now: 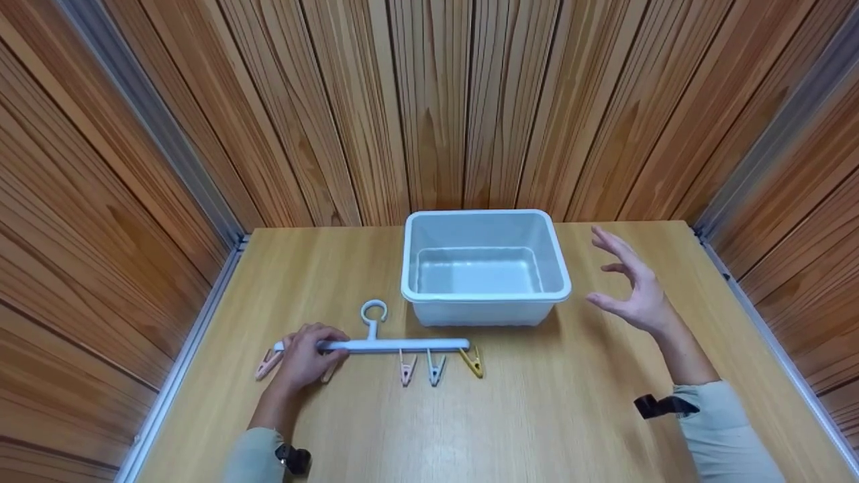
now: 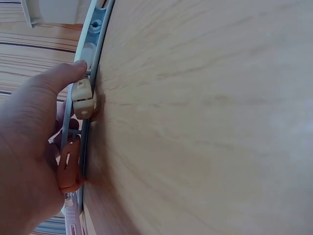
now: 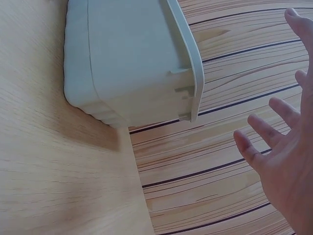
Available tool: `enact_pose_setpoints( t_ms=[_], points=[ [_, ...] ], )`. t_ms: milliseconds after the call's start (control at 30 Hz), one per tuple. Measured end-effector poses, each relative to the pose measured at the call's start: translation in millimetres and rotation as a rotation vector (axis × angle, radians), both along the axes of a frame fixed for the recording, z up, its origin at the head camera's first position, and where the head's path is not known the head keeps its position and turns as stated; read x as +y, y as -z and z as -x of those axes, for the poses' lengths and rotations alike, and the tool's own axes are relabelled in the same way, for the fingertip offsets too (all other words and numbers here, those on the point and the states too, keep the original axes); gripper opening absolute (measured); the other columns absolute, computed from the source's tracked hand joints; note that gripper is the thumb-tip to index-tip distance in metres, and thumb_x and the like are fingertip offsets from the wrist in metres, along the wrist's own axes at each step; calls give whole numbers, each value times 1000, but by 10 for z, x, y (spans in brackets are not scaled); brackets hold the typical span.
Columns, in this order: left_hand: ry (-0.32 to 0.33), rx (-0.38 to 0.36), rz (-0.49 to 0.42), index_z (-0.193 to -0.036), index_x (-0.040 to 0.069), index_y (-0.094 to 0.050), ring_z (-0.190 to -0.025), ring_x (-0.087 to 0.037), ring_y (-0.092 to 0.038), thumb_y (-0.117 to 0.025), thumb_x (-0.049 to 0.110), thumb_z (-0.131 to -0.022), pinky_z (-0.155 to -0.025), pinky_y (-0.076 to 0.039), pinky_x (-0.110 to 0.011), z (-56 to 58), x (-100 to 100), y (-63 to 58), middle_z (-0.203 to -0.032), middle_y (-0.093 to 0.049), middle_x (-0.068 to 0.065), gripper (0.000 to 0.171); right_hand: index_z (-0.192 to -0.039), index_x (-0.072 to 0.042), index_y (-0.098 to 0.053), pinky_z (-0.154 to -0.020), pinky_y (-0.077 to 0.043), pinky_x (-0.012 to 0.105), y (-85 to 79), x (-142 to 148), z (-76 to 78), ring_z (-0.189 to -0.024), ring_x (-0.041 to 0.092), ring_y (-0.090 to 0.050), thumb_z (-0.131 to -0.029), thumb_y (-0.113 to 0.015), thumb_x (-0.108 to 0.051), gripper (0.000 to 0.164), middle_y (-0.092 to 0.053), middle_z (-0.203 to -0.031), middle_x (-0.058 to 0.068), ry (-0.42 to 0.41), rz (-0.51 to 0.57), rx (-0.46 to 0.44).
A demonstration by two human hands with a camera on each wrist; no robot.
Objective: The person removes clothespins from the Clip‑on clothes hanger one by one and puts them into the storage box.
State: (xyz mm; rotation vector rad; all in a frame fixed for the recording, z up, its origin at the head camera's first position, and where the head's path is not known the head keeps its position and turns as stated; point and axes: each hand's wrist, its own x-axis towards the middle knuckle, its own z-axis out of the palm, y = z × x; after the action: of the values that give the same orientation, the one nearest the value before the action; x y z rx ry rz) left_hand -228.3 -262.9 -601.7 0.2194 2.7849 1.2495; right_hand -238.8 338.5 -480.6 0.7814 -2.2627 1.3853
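Note:
A light blue clip hanger (image 1: 402, 345) with a round hook lies on the table, its bar running left to right. My left hand (image 1: 310, 355) grips the bar near its left end, thumb on the near side. Close to that hand are a cream clothespin (image 2: 83, 99), an orange clothespin (image 2: 70, 166) and a pale pink clothespin (image 1: 268, 364). Along the right half hang another pink clothespin (image 1: 407, 369), a blue clothespin (image 1: 435, 369) and a yellow clothespin (image 1: 472, 363). My right hand (image 1: 634, 288) is raised beside the bin, fingers spread, holding nothing.
Behind the hanger stands a pale blue-grey plastic bin (image 1: 486, 312) with nothing visible inside. Wood-panelled walls (image 1: 436, 114) close off the back and both sides of the wooden table (image 1: 523, 416). Metal rails (image 1: 181, 355) run along the table's side edges.

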Motion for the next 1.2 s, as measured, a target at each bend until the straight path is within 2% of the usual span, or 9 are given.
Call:
enact_pose_setpoints(
  t_ms=[367,533,667,833,1000,1200],
  points=[
    [-3,-8,-44,-113,24,-83,-120,-26,-58,-86,19,-99,-110,-19,-51,-22,-84,5,-116,-78,-2,14,-171,1,-40,-112,-50,16,-26,-7,-5,-158,6,-51,-79,-79,13,100,-44,-180,-12,-15,4,12],
    [-13,34,-33,-108,23,-84,-118,-25,-58,-88,15,-97,-109,-20,-51,-22,-83,-12,-113,-79,-2,15,-171,1,-41,-112,-50,19,-31,-25,2,-158,7,-51,-79,-80,12,101,-44,-179,-15,-14,-4,-4],
    [-33,64,-39,-106,22,-85,-115,-24,-59,-89,10,-93,-109,-25,-50,-33,-85,-33,-111,-80,-3,18,-171,-1,-41,-112,-50,22,-81,-66,-6,-158,9,-50,-78,-80,11,102,-45,-179,-14,-28,1,-18],
    [-34,82,-65,-110,20,-87,-117,-24,-61,-89,8,-93,-107,-36,-44,-42,-114,-71,-113,-80,-4,21,-171,2,-40,-110,-51,21,-129,-111,-20,-158,9,-51,-78,-80,11,102,-45,-181,-7,-67,5,22],
    [-30,119,-69,-110,21,-87,-115,-22,-64,-90,6,-93,-104,-45,-37,-55,-153,-110,-111,-81,-1,22,-172,2,-38,-110,-52,21,-115,-179,-47,-158,8,-52,-80,-79,10,101,-47,-180,-6,-94,32,15],
    [-47,201,-74,-103,23,-88,-110,-14,-65,-93,5,-88,-102,-43,-35,-96,-142,-151,-105,-83,1,25,-171,2,-40,-109,-55,20,-91,-274,-95,-155,6,-56,-81,-77,17,98,-54,-174,-11,-82,84,-62]
  ],
)
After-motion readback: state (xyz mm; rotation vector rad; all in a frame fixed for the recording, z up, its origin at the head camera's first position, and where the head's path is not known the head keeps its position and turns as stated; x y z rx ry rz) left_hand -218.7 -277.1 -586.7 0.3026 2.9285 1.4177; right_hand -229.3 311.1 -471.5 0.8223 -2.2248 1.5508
